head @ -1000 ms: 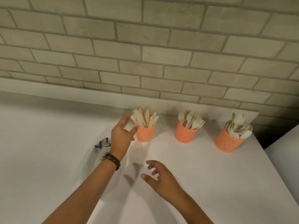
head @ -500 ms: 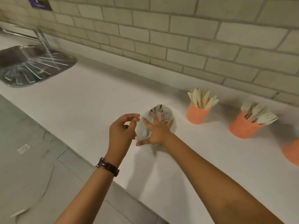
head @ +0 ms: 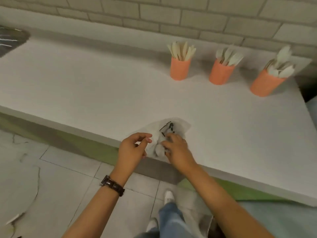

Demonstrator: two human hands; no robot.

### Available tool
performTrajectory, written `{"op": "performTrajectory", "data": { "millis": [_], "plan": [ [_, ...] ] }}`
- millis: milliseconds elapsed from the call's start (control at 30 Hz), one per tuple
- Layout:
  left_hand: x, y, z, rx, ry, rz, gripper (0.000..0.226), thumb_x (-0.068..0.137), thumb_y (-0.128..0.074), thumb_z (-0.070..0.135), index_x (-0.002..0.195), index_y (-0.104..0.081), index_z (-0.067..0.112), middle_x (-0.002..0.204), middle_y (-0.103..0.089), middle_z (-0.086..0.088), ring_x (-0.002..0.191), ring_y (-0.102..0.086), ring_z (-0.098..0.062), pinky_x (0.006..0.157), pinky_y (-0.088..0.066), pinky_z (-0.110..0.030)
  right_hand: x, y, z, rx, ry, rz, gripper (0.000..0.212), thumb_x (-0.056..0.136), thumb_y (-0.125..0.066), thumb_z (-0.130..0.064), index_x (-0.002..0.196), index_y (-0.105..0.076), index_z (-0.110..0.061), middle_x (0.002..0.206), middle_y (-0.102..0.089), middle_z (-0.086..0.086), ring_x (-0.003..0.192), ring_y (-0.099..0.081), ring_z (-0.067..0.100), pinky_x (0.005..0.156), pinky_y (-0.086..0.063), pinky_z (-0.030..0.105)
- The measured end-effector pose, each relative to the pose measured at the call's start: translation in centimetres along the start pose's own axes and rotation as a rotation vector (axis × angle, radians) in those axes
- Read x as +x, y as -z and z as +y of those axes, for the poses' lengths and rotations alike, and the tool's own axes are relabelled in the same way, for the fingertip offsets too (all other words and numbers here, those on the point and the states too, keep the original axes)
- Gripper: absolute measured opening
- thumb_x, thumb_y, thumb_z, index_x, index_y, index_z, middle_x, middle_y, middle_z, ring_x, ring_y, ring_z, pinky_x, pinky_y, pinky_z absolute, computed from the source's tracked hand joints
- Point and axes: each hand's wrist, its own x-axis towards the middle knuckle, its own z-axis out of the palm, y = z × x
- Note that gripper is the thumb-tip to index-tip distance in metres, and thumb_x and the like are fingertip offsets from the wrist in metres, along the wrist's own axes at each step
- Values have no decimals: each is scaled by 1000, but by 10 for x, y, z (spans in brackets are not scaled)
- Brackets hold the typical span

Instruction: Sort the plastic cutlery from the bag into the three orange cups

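Three orange cups stand in a row near the brick wall: the left cup (head: 180, 69) holds pale knives, the middle cup (head: 220, 73) forks, the right cup (head: 264, 83) spoons. A crumpled clear plastic bag (head: 178, 126) with a black mark lies at the counter's front edge. My right hand (head: 176, 148) grips the bag's near end. My left hand (head: 133, 148), wearing a brown watch, hovers just left of the bag with thumb and fingers curled close, nothing visibly in them.
The white counter (head: 85, 83) runs along the brick wall (head: 188, 14), with a metal sink (head: 10, 40) at the far left. Its right end drops off past the spoon cup. Below are tiled floor, my jeans and white shoes.
The bag has been dragged from beside the knife cup back to the counter's front edge, with my right hand now closed on it. The view has pulled back and tilted down.
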Motion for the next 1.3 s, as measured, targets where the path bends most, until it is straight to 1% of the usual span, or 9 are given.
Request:
{"op": "performTrajectory", "data": {
  "millis": [167, 500, 567, 667, 733, 900, 1067, 1200, 1300],
  "plan": [
    [-63, -46, -43, 54, 61, -290, 19, 88, -58, 13, 82, -68, 28, 84, -70, 7, 47, -54, -5, 47, -46, -16, -132, -11, 19, 40, -93, 129, 27, 71, -41, -8, 82, -65, -4, 103, -60, 15, 86, -59, 33, 74, -49, 35],
    [-125, -168, -149, 361, 146, -697, 17, 92, -52, 14, 90, -68, 22, 90, -69, 6, 44, -52, -1, 47, -46, -15, -345, -112, 133, 245, -704, -46, 24, 78, -48, 2, 92, -66, 2, 116, -58, 19, 102, -58, 34, 85, -47, 31],
    [-134, -199, -178, 392, 147, -749, 19, 91, -53, 14, 90, -67, 26, 86, -69, 6, 43, -52, 0, 46, -45, -13, -369, -145, 165, 397, -799, 18, 19, 83, -48, 4, 93, -63, 1, 107, -61, 17, 101, -55, 29, 86, -44, 26],
    [-142, -249, -236, 427, 118, -830, 20, 91, -54, 14, 89, -67, 29, 86, -70, 8, 43, -53, 0, 45, -45, -13, -395, -210, 217, 805, -1195, 269, 19, 95, -41, -7, 84, -56, -10, 79, -60, 7, 81, -53, 17, 72, -50, 20],
    [-142, -281, -279, 427, 101, -856, 21, 91, -54, 14, 88, -67, 31, 85, -70, 9, 43, -53, -1, 45, -45, -14, -415, -268, 258, 1041, -1315, 345, 14, 96, -42, -13, 98, -55, -9, 88, -59, 4, 84, -54, 14, 89, -43, 25],
    [-132, -343, -375, 383, 82, -849, 24, 91, -54, 10, 85, -67, 29, 84, -69, 8, 41, -50, -2, 48, -45, -21, -448, -381, 348, 581, -1347, -72, 42, 89, -57, -12, 130, -49, -10, 122, -59, 11, 113, -56, 29, 99, -43, 35],
    [-105, -382, -425, 380, -1, -802, 25, 91, -53, 10, 82, -66, 30, 84, -68, 8, 46, -54, -3, 56, -46, -25, -459, -434, 396, 463, -1380, -290, 89, 77, -70, -34, 147, -19, -16, 153, -24, 12, 139, -28, 33, 113, -25, 52],
    [-104, -374, -414, 586, -54, -816, 14, 90, -56, 15, 92, -68, 22, 91, -67, 4, 76, -58, -9, 70, -42, -20, -450, -392, 361, 170, -1434, -389, 81, 91, -50, -21, 149, 6, -11, 159, 7, 11, 146, 0, 31, 116, -9, 54],
    [-111, -349, -372, 741, -21, -897, 20, 90, -56, 15, 107, -67, 12, 113, -67, -4, 102, -60, -16, 85, -38, -19, -437, -328, 325, 109, -1259, -478, 72, 92, -48, -24, 150, -7, -13, 158, -2, 13, 145, -5, 34, 116, -10, 54]
  ]
}}
